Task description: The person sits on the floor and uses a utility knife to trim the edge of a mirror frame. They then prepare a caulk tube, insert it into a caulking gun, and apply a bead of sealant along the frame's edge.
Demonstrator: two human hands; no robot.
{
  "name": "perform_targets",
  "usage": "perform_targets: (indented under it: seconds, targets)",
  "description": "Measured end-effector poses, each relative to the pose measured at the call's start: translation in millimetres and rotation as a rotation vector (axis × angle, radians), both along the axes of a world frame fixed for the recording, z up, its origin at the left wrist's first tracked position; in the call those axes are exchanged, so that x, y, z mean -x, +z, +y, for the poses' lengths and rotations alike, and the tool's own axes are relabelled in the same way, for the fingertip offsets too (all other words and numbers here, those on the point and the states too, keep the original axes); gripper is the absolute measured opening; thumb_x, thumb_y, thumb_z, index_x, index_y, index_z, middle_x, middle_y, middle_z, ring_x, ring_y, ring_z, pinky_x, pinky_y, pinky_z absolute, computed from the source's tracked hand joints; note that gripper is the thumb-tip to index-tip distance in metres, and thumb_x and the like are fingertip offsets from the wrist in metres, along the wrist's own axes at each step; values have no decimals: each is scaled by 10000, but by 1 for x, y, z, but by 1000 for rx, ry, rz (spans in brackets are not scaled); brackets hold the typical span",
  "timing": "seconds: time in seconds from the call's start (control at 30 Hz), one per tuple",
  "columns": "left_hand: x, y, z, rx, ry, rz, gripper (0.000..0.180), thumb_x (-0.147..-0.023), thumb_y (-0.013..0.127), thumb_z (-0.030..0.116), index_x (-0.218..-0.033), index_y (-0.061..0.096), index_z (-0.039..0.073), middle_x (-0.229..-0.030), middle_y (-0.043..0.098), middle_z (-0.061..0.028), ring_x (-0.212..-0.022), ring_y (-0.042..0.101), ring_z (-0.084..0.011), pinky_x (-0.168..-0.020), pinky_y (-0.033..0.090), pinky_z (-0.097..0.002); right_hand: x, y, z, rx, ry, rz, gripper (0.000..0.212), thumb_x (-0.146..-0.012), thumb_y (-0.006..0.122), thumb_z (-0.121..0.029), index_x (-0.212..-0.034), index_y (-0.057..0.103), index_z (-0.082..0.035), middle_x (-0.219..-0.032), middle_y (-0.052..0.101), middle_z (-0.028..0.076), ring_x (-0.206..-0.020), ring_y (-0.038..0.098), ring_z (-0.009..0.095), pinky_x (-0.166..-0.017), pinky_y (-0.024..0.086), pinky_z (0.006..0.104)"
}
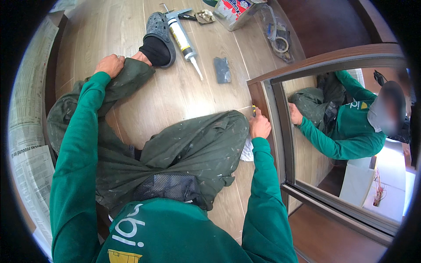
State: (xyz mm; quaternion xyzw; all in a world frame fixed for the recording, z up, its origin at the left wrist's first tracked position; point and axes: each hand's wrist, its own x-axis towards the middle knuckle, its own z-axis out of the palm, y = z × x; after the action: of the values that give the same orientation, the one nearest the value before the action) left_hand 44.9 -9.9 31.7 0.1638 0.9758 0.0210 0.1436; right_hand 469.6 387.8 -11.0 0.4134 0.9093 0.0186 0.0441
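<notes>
One sweater [180,232] lies nearest. Right hand [260,126] grips one tool [254,111] (yellow and black) by one mirror [313,162]; left hand [109,65] rests on one shin [131,81], whether clasping I cannot tell. One knee [230,127] stands between them; beyond lie one caulking gun [180,37], one pad [222,70].

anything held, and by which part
Right hand: small yellow-and-black tool, one end showing, gripped part hidden. Left hand: on the trouser leg, grip unclear.
</notes>
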Motion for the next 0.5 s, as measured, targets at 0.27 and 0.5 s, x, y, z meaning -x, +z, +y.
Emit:
perform_targets:
  seconds: [0.27, 0.5]
  targets:
    - [-4, 5, -1, 3, -140, 30, 558, -972, 401, 398, -1053, 687, -74, -1085, 656, -329, -1042, 633, -482, -954, 486, -520, -61, -1, -9, 26, -9, 93, 500, -862, 687, -256, -1348, 577, -213, -919, 702, 233, -842, 691, 430, -758, 539, 533]
    - [8, -11, -3, 20, -96, 53, 558, -977, 400, 400, -1052, 683, -75, -1112, 648, -325, -1057, 624, -487, -955, 482, -528, -108, 10, -23, 294, -198, 474, 469, -837, 729, -265, -1286, 656, -150, -1080, 696, 243, -996, 677, 423, -890, 523, 470]
